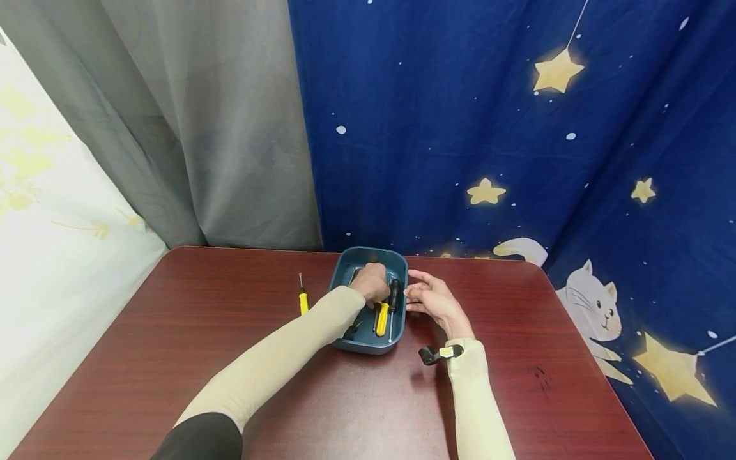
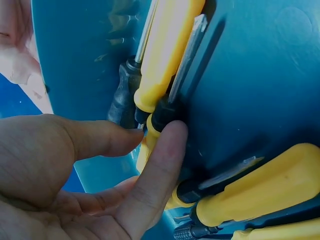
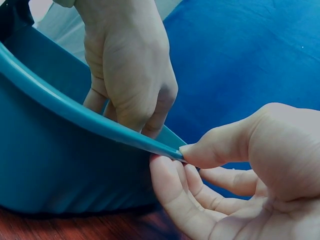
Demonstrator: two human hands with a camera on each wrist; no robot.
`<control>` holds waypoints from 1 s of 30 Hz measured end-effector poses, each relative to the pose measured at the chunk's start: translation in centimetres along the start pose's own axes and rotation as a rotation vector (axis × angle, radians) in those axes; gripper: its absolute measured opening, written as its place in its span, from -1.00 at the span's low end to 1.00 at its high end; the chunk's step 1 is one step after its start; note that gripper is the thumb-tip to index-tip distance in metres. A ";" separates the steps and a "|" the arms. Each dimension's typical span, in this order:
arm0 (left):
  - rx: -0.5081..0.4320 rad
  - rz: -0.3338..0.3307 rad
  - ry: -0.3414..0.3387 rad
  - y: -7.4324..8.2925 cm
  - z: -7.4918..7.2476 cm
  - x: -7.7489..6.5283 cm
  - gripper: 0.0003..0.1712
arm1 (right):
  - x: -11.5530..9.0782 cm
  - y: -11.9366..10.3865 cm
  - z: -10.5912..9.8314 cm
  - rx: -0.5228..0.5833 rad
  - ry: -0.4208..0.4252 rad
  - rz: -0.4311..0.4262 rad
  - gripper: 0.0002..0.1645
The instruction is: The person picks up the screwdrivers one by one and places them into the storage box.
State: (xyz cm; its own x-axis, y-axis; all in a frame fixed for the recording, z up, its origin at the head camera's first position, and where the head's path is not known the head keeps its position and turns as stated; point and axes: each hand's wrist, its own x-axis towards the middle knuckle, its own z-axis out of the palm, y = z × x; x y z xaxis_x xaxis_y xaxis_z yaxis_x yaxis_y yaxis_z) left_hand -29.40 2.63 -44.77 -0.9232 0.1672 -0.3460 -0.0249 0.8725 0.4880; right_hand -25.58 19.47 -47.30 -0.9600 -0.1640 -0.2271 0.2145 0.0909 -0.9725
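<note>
A blue plastic bin point(image 1: 369, 349) holding several screwdrivers sits toward the back of the table. Inside it is my left hand point(image 1: 370, 281); the left wrist view shows its thumb and index finger pinching a screwdriver point(image 2: 168, 111) around its black collar, the metal tip pointing up in that view. Beside it lie another yellow-handled screwdriver point(image 2: 169, 47) and a black-handled screwdriver point(image 2: 124, 95). My right hand point(image 1: 437, 300) pinches the bin's right rim point(image 3: 162, 148), thumb on top and fingers against the outer wall. The held tool's lower handle is partly hidden by the fingers.
A yellow-handled screwdriver point(image 1: 303, 297) lies on the table point(image 1: 241, 294) left of the bin, its lower end hidden behind the left sleeve point(image 1: 282, 351). Curtains point(image 1: 414, 140) hang right behind the table's back edge. A black strap point(image 1: 431, 355) is on the right wrist.
</note>
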 end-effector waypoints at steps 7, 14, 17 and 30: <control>-0.024 -0.011 -0.006 0.0 -0.4 -0.3 -0.83 | -0.1 -0.1 0.0 0.004 0.004 0.004 -0.24; -0.030 -0.004 0.024 0.3 -0.9 -1.0 -0.82 | -0.1 0.1 0.0 -0.002 -0.005 -0.009 -0.23; 0.012 0.003 0.048 0.4 -1.1 -1.3 -0.82 | -0.1 0.1 0.0 0.004 0.000 0.000 -0.23; -0.003 0.094 0.065 -0.4 -2.9 -2.4 -0.45 | 0.0 0.1 0.1 -0.001 0.013 0.015 -0.25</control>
State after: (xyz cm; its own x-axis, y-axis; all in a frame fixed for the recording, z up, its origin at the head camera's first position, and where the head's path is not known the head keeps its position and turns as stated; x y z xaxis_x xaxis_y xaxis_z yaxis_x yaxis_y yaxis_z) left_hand -28.32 0.56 -41.78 -0.9445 0.2177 -0.2460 0.0616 0.8529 0.5184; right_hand -25.52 19.34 -47.41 -0.9589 -0.1498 -0.2409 0.2286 0.0946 -0.9689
